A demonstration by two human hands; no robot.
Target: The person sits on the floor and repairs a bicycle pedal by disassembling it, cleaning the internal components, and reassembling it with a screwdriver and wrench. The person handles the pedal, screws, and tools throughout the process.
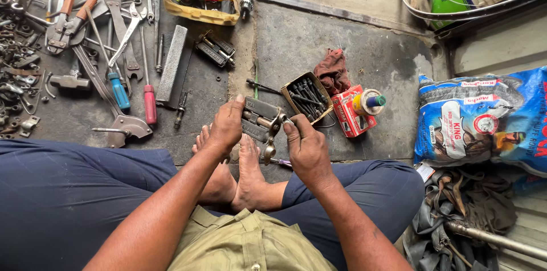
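Above bare feet [233,174]: left hand [227,126] grips bicycle pedal [259,120] (dark, blocky), right hand [305,146] pinches metal crank arm [272,134]; box of bolts [306,99] just beside.

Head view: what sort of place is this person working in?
Most likely a small floor-level bicycle repair shop. Hand tools lie spread on the concrete floor, among them a blue-handled screwdriver and bolt cutters. A wheel rim sits at top right. Both hands, left hand and right hand, hold a metal pedal part.
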